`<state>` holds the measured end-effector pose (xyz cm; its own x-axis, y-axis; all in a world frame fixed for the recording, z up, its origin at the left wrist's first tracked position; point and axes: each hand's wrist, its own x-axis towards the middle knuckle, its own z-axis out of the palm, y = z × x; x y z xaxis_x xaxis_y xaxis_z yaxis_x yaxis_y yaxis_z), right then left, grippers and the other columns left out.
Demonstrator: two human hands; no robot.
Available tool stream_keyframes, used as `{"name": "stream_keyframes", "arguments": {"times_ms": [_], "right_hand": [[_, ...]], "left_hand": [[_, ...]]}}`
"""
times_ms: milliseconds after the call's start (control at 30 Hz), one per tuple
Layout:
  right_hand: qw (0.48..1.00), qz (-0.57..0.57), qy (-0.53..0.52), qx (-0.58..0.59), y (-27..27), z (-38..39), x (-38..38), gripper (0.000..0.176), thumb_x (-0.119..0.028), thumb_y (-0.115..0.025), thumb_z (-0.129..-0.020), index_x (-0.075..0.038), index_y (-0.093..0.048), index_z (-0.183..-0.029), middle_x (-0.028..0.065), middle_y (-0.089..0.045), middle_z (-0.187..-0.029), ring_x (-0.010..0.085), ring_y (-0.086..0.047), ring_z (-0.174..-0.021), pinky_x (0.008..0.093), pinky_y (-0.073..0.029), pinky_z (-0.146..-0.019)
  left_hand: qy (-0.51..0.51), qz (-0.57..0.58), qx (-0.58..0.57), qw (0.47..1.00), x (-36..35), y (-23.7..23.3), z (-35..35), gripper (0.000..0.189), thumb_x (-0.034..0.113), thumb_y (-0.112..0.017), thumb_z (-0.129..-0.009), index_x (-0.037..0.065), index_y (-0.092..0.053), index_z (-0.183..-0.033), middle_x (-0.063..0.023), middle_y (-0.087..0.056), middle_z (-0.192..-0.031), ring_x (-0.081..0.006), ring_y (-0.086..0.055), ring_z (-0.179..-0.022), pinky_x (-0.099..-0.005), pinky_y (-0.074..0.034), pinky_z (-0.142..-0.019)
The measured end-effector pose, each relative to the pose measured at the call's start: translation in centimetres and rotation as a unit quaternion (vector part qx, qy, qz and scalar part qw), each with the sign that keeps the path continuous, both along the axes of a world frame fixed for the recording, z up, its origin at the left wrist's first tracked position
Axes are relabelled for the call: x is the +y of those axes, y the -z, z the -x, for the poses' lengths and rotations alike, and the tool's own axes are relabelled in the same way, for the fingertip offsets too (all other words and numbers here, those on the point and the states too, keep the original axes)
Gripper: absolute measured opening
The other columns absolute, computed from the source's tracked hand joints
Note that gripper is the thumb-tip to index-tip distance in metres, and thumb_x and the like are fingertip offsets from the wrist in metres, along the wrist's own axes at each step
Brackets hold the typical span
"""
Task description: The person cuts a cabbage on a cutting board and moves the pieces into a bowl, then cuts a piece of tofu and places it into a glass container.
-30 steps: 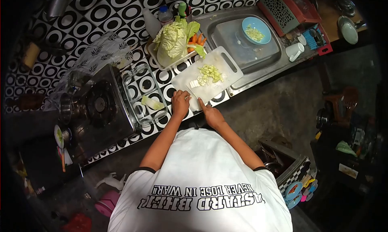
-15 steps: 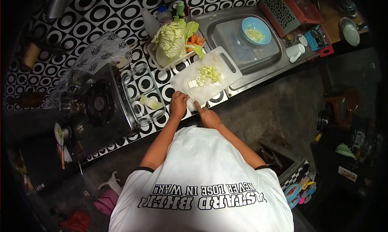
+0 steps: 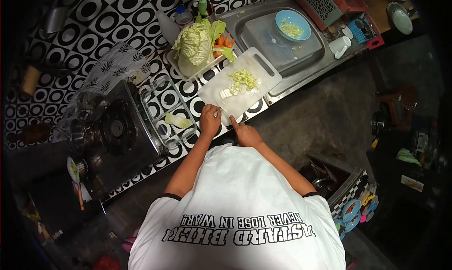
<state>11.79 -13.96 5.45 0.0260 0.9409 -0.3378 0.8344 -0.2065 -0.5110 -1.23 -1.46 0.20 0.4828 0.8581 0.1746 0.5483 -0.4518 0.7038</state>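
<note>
A white cutting board (image 3: 254, 63) lies aslant at the counter's front edge. On it, chopped cabbage (image 3: 244, 79) forms a loose pile, with a few pale slices closer to me. My left hand (image 3: 210, 120) is closed at the board's near left corner, on what looks like a pale cabbage piece (image 3: 217, 113), mostly hidden by fingers. My right hand (image 3: 247, 134) grips a knife (image 3: 225, 112), index finger stretched along it; the thin blade lies beside the left fingertips and the handle is hidden. A cut cabbage piece (image 3: 178, 120) sits in a clear glass dish (image 3: 162, 90) to the left.
Behind the board, a tray (image 3: 188, 77) holds a cabbage head (image 3: 194, 44) and carrots (image 3: 223, 46). A blue bowl (image 3: 301, 33) with chopped pieces stands over the sink (image 3: 278, 92). Left is a gas stove (image 3: 123, 124); a white mug (image 3: 340, 47) stands at right.
My view has shifted slightly. Both hands stay at the board's near corner, the left still closed and the right still on the knife. The chopped pile looks much the same.
</note>
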Motion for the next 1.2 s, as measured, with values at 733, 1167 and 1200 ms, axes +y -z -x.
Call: {"name": "stream_keyframes", "arguments": {"times_ms": [733, 1167, 1200], "right_hand": [[0.997, 0.021, 0.033, -0.061, -2.4, 2.8, 0.1, 0.073, 0.001, -0.049, -0.076, 0.001, -0.03, -0.147, 0.0231, -0.064, -0.087, 0.0387, -0.064, -0.079, 0.0458, -0.052, -0.072], [0.997, 0.046, 0.014, -0.059, -3.0, 2.5, -0.4, 0.067, -0.004, -0.048, -0.081, 0.003, -0.032, -0.146, 0.0227, -0.067, -0.089, 0.0355, -0.067, -0.081, 0.0436, -0.054, -0.073], [0.997, 0.042, 0.011, -0.059, -2.8, 2.5, -0.5, 0.066, -0.004, -0.048, -0.082, 0.003, -0.032, -0.146, 0.0226, -0.067, -0.089, 0.0351, -0.067, -0.081, 0.0433, -0.055, -0.073]], "left_hand": [[0.023, 0.008, -0.025, 0.999, 0.8, 1.0, 0.3, 0.006, 0.005, -0.069, -0.077, 0.001, -0.07, -0.082, -0.0116, -0.062, -0.085, -0.0316, -0.058, -0.087, -0.0399, -0.047, -0.08], [0.004, -0.006, 0.0, 1.0, 0.5, 0.6, 0.0, 0.006, 0.005, -0.071, -0.075, 0.003, -0.071, -0.081, -0.0094, -0.063, -0.086, -0.0313, -0.058, -0.086, -0.0407, -0.046, -0.078], [0.004, -0.024, 0.009, 1.0, 0.5, 0.6, 0.1, 0.007, 0.004, -0.071, -0.075, 0.003, -0.071, -0.081, -0.0088, -0.064, -0.086, -0.0309, -0.057, -0.085, -0.0404, -0.045, -0.078]]}}
